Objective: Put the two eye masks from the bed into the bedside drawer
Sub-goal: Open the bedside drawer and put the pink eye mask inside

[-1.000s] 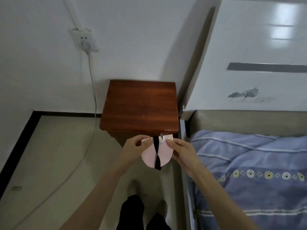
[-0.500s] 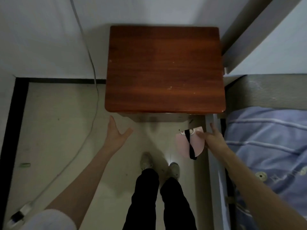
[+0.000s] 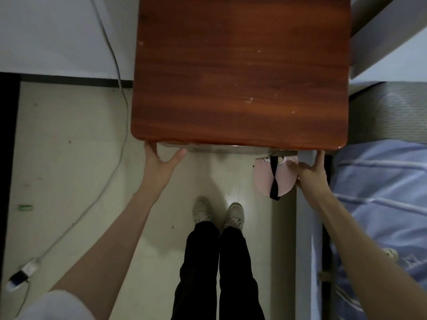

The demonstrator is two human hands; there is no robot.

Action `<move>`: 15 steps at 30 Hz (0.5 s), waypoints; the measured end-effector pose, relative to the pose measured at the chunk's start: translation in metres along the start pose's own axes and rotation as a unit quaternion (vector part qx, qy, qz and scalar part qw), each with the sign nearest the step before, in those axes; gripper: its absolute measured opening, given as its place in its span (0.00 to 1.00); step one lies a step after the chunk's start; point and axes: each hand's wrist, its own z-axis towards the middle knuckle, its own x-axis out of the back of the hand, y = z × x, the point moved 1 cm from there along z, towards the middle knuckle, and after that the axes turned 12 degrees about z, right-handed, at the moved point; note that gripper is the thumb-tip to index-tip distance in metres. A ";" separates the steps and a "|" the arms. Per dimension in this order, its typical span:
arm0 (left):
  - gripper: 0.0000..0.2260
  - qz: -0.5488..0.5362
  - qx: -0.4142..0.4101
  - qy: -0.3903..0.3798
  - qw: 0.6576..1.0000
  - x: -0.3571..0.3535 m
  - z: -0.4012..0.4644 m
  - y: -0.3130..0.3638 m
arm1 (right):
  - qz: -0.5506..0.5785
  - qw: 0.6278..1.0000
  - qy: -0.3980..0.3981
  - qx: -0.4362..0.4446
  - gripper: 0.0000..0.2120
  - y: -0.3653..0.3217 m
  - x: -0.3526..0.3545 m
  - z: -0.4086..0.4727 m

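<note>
The overhanging wooden top of the bedside cabinet (image 3: 240, 72) hides its front from above, so access comes only from the open floor (image 3: 69, 172) on the near side, hemmed by the bed frame (image 3: 307, 250) on the right.

- The reddish wooden bedside table (image 3: 240, 72) stands just beyond both hands, its top bare.
- The pale floor (image 3: 69, 158) under the left arm carries a white cable (image 3: 120, 125).
- The bed (image 3: 381, 204), under a blue striped quilt, lies beneath the right arm.

Pink eye mask (image 3: 265, 179) with black strap (image 3: 274, 179); reddish-brown wood-grain nightstand (image 3: 240, 70); blue striped bedding (image 3: 381, 185).
</note>
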 end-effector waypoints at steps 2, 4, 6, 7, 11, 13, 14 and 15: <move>0.38 -0.022 0.009 0.005 1.000 -0.002 -0.003 0.003 | 0.011 1.000 0.002 -0.004 0.38 0.000 0.001 -0.001; 0.36 -0.033 0.013 0.012 0.999 -0.002 -0.009 0.003 | -0.007 1.000 -0.004 -0.016 0.38 0.001 0.008 -0.006; 0.34 -0.046 0.030 0.014 0.998 -0.003 -0.020 -0.002 | -0.040 0.999 -0.016 -0.032 0.40 0.005 0.017 -0.014; 0.34 -0.050 0.043 0.011 0.998 -0.003 -0.026 -0.005 | -0.047 0.998 -0.023 -0.038 0.40 0.009 0.021 -0.020; 0.30 -0.081 0.077 0.028 0.993 -0.005 -0.046 -0.015 | -0.051 0.995 -0.042 -0.075 0.43 0.026 0.027 -0.040; 0.29 -0.096 0.088 0.040 0.991 -0.005 -0.050 -0.019 | -0.051 0.994 -0.044 -0.090 0.43 0.033 0.029 -0.046; 0.29 -0.096 0.090 0.038 0.991 -0.005 -0.052 -0.021 | -0.051 0.993 -0.046 -0.095 0.42 0.036 0.030 -0.048; 0.29 -0.094 0.091 0.034 0.991 -0.006 -0.054 -0.024 | -0.049 0.993 -0.049 -0.099 0.42 0.038 0.032 -0.050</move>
